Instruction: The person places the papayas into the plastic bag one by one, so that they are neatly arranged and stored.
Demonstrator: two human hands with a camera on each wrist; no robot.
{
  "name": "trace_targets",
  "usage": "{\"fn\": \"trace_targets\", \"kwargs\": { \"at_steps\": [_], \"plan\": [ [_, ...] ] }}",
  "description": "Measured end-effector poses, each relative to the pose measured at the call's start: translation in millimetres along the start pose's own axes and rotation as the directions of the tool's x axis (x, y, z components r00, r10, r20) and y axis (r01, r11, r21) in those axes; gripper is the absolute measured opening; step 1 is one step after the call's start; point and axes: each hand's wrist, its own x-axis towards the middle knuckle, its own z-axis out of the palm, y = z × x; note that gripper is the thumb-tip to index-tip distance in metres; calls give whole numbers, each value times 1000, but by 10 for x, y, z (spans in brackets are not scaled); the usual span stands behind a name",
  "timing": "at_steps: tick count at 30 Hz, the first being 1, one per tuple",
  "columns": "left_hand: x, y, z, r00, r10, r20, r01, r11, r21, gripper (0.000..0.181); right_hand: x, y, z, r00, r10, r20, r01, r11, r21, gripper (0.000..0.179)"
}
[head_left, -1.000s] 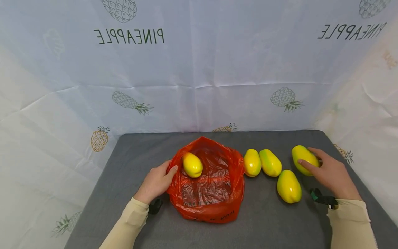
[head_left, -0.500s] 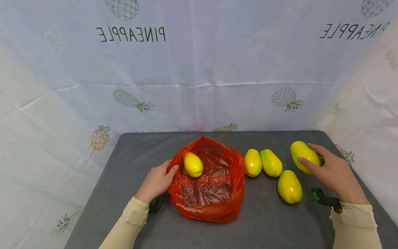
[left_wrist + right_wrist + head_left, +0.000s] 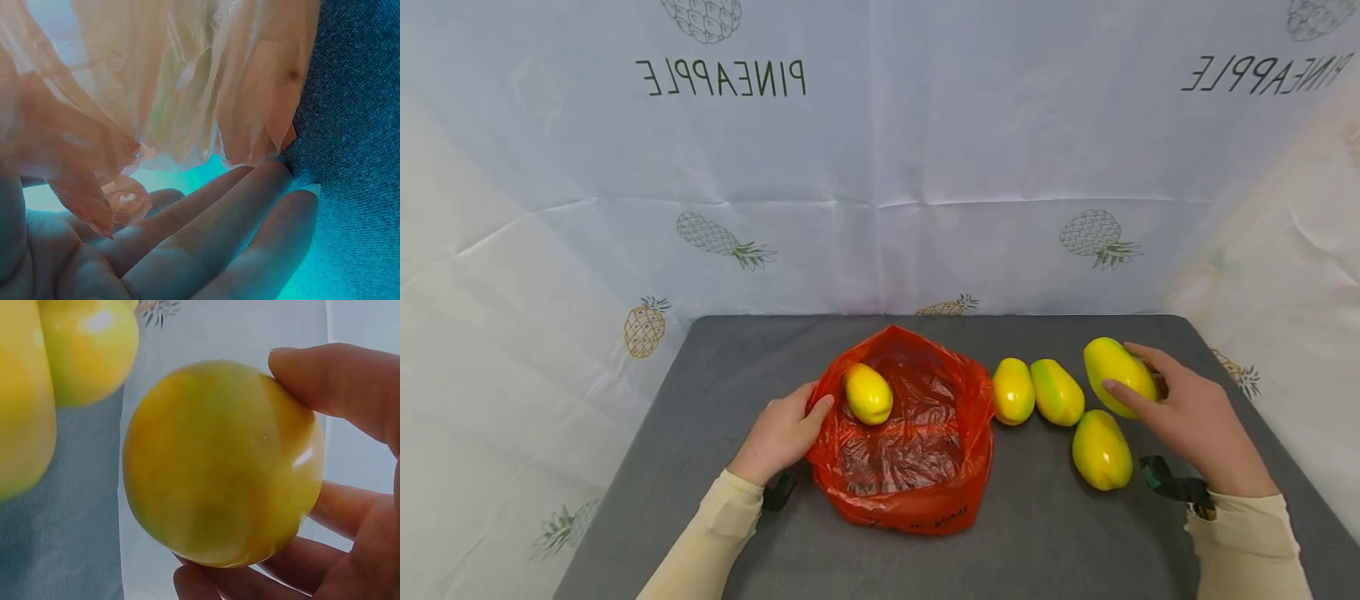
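Observation:
A red plastic bag [image 3: 917, 510] lies with its mouth spread wide on the grey table, with one yellow mango [image 3: 868, 394] inside at its left. My left hand [image 3: 778, 437] grips the bag's left rim, thumb inside; in the left wrist view, its fingers [image 3: 206, 231] extend under the translucent plastic [image 3: 250, 81]. On the right, my right hand [image 3: 1187, 417] holds a yellow-green mango [image 3: 1117, 375] between thumb and fingers, lifted off the table. The right wrist view shows this mango [image 3: 219, 462] end-on, the palm hidden from sight.
Two mangoes, one [image 3: 1013, 392] touching or almost touching the bag's right side and another [image 3: 1057, 393] beside it, lie between bag and right hand. A third mango [image 3: 1102, 450] lies nearer the front. A pineapple-print cloth [image 3: 880, 167] hangs behind the grey table [image 3: 1037, 550].
My right hand has raised its mango from the table and shifted it slightly left. The left hand keeps its grip on the bag. The head view has tilted slightly.

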Motion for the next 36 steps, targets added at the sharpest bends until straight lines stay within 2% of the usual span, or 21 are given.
{"fn": "trace_targets", "kwargs": {
  "at_steps": [7, 18, 26, 36],
  "plan": [
    [2, 2, 0, 1000, 20, 2, -20, 1000, -10, 52, -38, -259, 60, 999, -43, 26, 43, 999, 21, 88],
    [2, -40, -50, 1000, 15, -5, -15, 1000, -8, 51, -46, -1088, 202, 980, -196, -13, 197, 977, 79, 78],
    [7, -40, -67, 1000, 14, 4, -14, 1000, -11, 50, -46, -1657, 426, 952, -305, 7, 299, 940, 163, 71],
    [-14, -27, -31, 1000, 13, 17, -12, 1000, -26, 51, -114, -2137, 845, 910, -411, 54, 388, 890, 239, 70]
  ]
}}
